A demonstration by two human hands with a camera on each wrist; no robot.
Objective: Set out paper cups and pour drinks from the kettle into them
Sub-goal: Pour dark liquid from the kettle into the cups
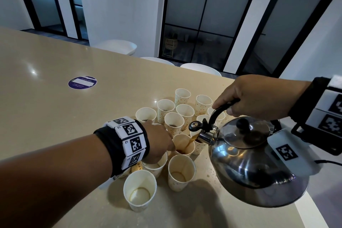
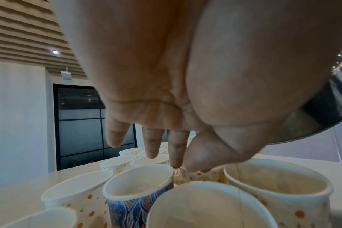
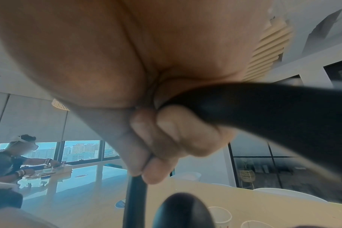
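Observation:
My right hand grips the black handle of a steel kettle, which is tilted to the left. Brown liquid runs from its spout into a dotted paper cup in the middle of a cluster of several cups. My left hand reaches in from the left, and its thumb and forefinger pinch that cup's rim; the other fingers hang straight. Two near cups hold a thin layer of liquid. The kettle's underside shows at the right of the left wrist view.
A blue patterned cup stands among the dotted ones. Drops of liquid lie on the beige table beside the kettle. The table's edge runs close under the kettle. A purple round sticker lies farther left. White chairs stand behind.

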